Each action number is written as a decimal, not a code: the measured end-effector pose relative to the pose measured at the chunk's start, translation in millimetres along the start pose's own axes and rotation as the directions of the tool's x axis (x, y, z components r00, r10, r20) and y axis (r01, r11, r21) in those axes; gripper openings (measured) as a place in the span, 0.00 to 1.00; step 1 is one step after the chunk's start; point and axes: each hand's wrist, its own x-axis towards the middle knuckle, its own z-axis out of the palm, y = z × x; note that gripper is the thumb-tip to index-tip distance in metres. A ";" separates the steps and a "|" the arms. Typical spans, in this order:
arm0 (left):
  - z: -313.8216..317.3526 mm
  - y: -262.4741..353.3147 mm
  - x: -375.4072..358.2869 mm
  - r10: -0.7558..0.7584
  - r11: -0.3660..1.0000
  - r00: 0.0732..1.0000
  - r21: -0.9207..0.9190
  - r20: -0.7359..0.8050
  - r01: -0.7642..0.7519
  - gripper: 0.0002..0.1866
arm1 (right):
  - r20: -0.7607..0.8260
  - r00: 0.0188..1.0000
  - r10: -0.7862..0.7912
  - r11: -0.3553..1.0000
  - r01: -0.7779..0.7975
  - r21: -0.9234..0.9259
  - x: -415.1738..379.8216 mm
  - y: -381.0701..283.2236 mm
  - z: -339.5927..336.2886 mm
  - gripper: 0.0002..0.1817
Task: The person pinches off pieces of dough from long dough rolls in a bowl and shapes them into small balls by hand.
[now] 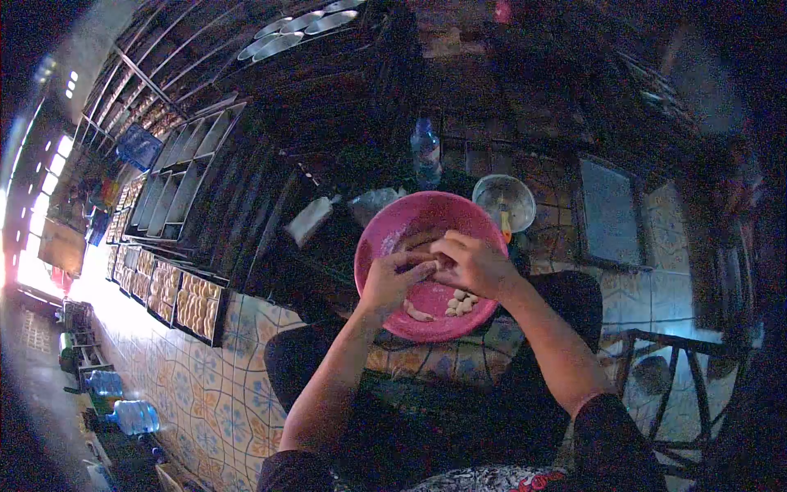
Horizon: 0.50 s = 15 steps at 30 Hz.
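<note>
Pink basin (pixel 373 246) is sitting by the person's knees (pixel 574 299), metal bowl (pixel 525 201) resting near its far R rim. Over its middle I'm seeing L hand (pixel 397 280) & R hand (pixel 475 264) meeting, fingers curled; can't tell what they're grasping. Pale strip (pixel 419 312) & lumps (pixel 461 303) are lying in its near half.

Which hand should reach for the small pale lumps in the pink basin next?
Probably the right hand: the small pale lumps lie on its side of the pink basin, and the left hand is farther from them.
</note>
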 end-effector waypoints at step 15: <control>-18.2 -78.7 25.2 -0.136 0.230 0.916 0.912 0.376 -0.340 0.13 | 0.263 0.816 0.515 0.754 -0.577 0.314 2.0 17.9 1.1 0.15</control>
